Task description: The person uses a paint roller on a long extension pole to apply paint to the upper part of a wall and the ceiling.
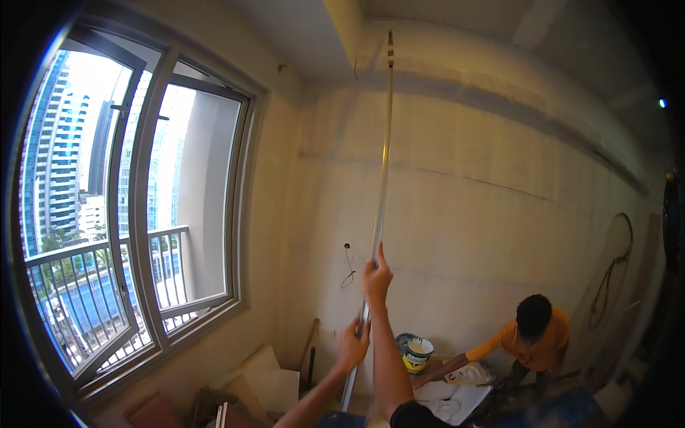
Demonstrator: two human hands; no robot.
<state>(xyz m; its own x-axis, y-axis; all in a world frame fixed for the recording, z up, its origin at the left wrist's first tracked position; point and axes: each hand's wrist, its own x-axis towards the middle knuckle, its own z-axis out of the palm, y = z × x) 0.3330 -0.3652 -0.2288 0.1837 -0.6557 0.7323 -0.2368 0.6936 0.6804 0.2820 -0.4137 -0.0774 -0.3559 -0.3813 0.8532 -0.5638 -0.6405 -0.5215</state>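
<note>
A long metal pole (385, 164) rises steeply in front of me toward the top of the wall. Its far end carries a narrow banded tip (390, 51), close to the wall just below the ceiling; what kind of tool sits there is too small to tell. My right hand (377, 278) is closed round the pole, higher up, with one finger pointing up along it. Lower down, my left hand (353, 346) also wraps the pole. Below both hands the pole's lower end runs on toward the floor.
A co-worker in an orange shirt (553, 335) bends at the lower right, reaching toward white material beside a paint bucket (416, 352). At left stands an open window (171, 207) above a railing. Boards (267, 378) lean in the corner. A wire (348, 278) hangs from the wall.
</note>
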